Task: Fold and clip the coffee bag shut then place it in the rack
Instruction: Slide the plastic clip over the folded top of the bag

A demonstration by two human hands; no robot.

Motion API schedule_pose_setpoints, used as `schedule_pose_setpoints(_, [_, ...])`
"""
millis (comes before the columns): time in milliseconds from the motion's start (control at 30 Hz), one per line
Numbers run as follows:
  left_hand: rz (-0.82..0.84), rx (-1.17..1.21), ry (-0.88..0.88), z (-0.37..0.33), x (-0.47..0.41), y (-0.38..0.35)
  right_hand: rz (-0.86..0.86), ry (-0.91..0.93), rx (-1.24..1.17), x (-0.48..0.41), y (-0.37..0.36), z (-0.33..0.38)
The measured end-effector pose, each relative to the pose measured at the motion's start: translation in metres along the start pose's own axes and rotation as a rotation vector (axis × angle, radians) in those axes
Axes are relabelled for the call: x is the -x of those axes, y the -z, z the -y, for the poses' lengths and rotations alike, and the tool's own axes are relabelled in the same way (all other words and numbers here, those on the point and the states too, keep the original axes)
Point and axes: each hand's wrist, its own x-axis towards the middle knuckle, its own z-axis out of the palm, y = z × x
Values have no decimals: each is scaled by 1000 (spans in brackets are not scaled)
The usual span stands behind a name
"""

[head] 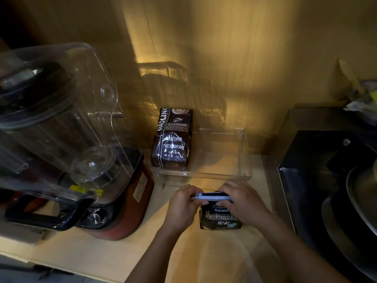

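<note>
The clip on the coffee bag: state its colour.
The clip is pale blue-white with a dark middle strip, seen in the head view.

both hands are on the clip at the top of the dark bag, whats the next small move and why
Probably press the pale blue plastic clip fully shut along the folded top of the dark printed coffee bag. Left hand and right hand grip its two ends, the bag stands outside the clear plastic rack, and whether the clip has latched cannot be seen.

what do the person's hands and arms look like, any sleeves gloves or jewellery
Both arms are bare as far as the frame shows, with no sleeve in view. The left hand and right hand wear no gloves, and no rings, watch or bracelet are visible. The light is dim and amber, so fine detail is hard to tell.
</note>
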Motion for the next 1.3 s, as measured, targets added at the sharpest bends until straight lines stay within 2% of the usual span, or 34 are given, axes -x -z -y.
schedule_pose_setpoints(267, [-107, -54, 8, 1, 10, -10, -98, 15, 37, -1, -12, 3])
schedule_pose_setpoints(633, [-175, -84, -10, -3, 13, -13, -87, 37, 22, 1, -11, 2])
schedule_pose_setpoints(800, [-304, -59, 23, -8, 19, -24, -117, -4, 31, 1, -13, 7])
schedule_pose_setpoints(900, [-326, -26, 24, -7, 23, -26, -111, -9, 37, 2, -16, 10])
schedule_pose_setpoints(1067, [-167, 128, 54, 4, 14, -12, 0, -60, -45, -5, -4, 0])
schedule_pose_setpoints(1167, [-53, 155, 104, 10, 10, -8, 77, -142, -181, -5, 3, -19])
schedule_pose_setpoints(1300, [135, 397, 212, 19, 11, -8, 129, -364, -676, 10, 4, -42])
